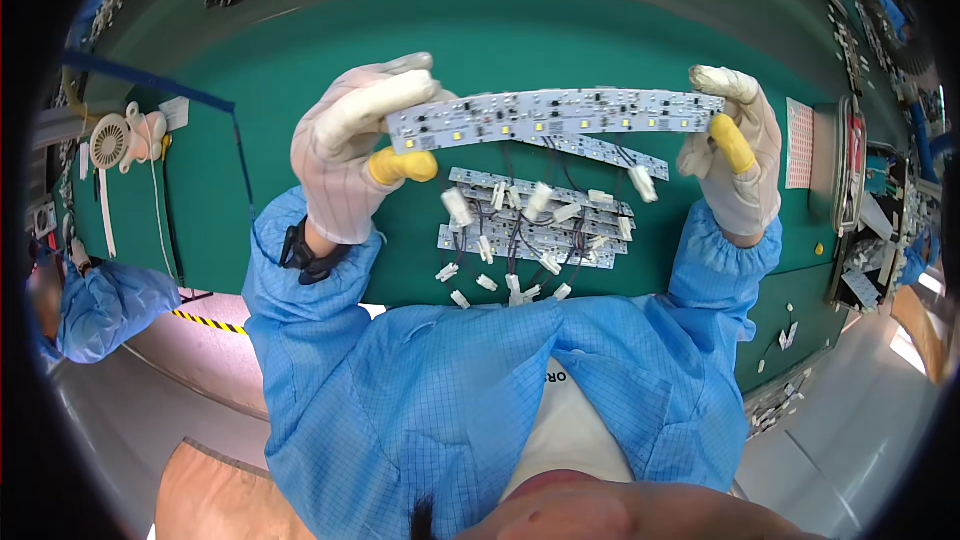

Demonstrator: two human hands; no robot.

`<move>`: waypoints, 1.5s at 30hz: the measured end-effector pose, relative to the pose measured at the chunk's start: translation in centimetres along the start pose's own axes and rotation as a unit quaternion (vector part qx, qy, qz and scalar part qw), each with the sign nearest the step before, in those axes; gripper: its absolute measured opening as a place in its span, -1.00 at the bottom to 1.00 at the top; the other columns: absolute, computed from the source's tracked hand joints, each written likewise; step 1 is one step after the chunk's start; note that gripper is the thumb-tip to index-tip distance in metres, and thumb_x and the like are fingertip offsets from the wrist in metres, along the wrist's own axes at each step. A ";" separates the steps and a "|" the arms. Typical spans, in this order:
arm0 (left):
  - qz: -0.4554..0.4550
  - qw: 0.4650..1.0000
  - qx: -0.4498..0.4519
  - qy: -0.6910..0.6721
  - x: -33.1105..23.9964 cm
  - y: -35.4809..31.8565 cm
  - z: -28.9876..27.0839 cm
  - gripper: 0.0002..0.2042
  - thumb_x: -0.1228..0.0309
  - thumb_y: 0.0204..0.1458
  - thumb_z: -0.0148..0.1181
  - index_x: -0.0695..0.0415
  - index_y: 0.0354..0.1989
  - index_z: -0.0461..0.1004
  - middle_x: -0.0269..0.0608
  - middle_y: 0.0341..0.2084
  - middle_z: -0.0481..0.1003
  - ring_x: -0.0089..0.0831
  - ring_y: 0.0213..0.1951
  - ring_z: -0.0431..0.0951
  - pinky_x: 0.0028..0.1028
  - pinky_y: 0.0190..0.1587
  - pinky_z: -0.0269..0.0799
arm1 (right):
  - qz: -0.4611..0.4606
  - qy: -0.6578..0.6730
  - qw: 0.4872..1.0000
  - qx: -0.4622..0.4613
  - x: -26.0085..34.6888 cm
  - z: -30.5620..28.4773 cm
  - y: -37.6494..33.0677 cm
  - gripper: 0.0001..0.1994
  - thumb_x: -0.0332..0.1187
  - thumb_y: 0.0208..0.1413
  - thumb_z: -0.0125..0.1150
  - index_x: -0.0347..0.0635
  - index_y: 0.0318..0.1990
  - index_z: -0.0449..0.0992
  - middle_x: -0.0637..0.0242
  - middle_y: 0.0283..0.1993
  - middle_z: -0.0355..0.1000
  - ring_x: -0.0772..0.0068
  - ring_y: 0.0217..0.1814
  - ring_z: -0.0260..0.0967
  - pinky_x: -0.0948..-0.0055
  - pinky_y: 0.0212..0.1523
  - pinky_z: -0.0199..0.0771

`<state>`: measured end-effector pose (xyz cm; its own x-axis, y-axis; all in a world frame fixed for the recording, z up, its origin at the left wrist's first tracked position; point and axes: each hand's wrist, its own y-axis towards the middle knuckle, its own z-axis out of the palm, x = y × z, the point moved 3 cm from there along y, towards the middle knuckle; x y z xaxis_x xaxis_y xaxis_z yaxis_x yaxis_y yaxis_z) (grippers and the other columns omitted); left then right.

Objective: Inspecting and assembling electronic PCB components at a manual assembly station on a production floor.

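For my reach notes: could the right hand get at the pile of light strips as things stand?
Probably, once freed: the right hand holds the raised strip, but nothing visible blocks its way to the pile.

Dark letters [556, 377] on a white shirt [565, 430]

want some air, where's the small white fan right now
In the head view, the fan is on the green table's left side, beside a white paper and left of the gloved left hand.

Left hand [345, 150], right hand [748, 145] — twin pinch grips
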<state>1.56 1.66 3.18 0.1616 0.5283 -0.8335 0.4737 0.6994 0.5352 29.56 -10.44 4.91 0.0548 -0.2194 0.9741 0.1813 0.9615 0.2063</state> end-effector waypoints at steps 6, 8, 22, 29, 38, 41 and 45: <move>-0.001 1.000 -0.012 0.012 0.1 -0.1 0.1 -0.43 0.01 -0.12 0.23 0.32 -0.15 0.46 -0.06 -0.40 0.53 -0.28 -0.25 0.53 -0.20 0.04 0.36 | 0.039 0.005 0.999 -0.002 0.3 0.1 -0.2 -0.50 -0.14 0.10 0.15 -0.44 0.01 0.28 0.17 -0.35 0.44 0.61 -0.61 0.33 0.73 -0.60 0.29; -0.003 1.000 -0.016 0.027 0.0 -0.1 0.3 -0.42 -0.01 -0.12 0.22 0.33 -0.16 0.46 -0.07 -0.42 0.53 -0.30 -0.26 0.53 -0.20 0.04 0.37 | 0.028 0.013 0.999 0.030 0.2 -0.1 -0.4 -0.49 -0.09 0.13 0.12 -0.43 -0.01 0.30 0.18 -0.36 0.45 0.64 -0.63 0.29 0.72 -0.61 0.26; 0.024 1.000 -0.005 -0.005 1.8 -0.4 -1.0 -0.41 0.11 -0.08 0.27 0.39 -0.03 0.35 0.19 -0.08 0.41 -0.22 -0.23 0.55 -0.40 -0.16 0.48 | 0.019 0.000 1.000 0.012 0.6 0.4 -0.6 -0.53 -0.16 0.06 0.19 -0.33 0.01 0.34 0.20 -0.30 0.46 0.59 -0.57 0.40 0.74 -0.62 0.24; -0.020 0.998 -0.026 0.044 2.1 -0.5 -1.3 -0.37 -0.01 -0.04 0.18 0.39 -0.06 0.37 0.18 -0.11 0.44 -0.26 -0.25 0.55 -0.39 -0.11 0.44 | 0.085 -0.043 0.995 0.011 1.2 0.9 -0.3 -0.39 -0.03 0.01 0.23 -0.42 0.00 0.30 0.26 -0.36 0.45 0.66 -0.66 0.33 0.77 -0.65 0.24; -0.067 0.991 -0.061 0.095 2.6 -0.3 -0.5 -0.31 -0.08 -0.03 0.13 0.38 0.02 0.33 0.16 -0.13 0.46 -0.23 -0.09 0.50 -0.37 -0.01 0.40 | 0.038 -0.017 0.997 0.062 1.3 0.6 -0.6 -0.52 -0.22 0.08 0.21 -0.40 0.03 0.29 0.07 -0.03 0.38 0.40 -0.26 0.46 0.59 -0.38 0.49; -0.087 0.983 -0.036 0.158 2.2 0.2 -0.3 -0.28 -0.17 -0.01 0.00 0.34 0.02 0.37 0.07 -0.12 0.48 -0.33 -0.16 0.54 -0.45 -0.09 0.45 | 0.055 0.034 0.995 0.070 1.3 0.8 -0.8 -0.47 -0.15 0.07 0.21 -0.42 0.03 0.28 0.07 -0.03 0.38 0.35 -0.15 0.45 0.53 -0.28 0.50; -0.102 0.978 -0.004 0.184 2.5 0.6 0.1 -0.33 -0.19 0.02 -0.05 0.28 -0.08 0.46 -0.04 -0.14 0.51 -0.43 -0.40 0.59 -0.60 -0.31 0.48 | 0.084 0.049 0.992 0.078 1.6 0.6 -0.9 -0.45 -0.09 0.07 0.19 -0.40 0.04 0.28 0.07 -0.11 0.41 0.36 -0.15 0.46 0.58 -0.36 0.51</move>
<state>2.29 3.32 1.42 -0.2586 0.5131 -0.8185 0.4560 0.8118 0.3648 28.89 -11.51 6.32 0.1688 -0.0613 0.9837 0.0084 0.9981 0.0608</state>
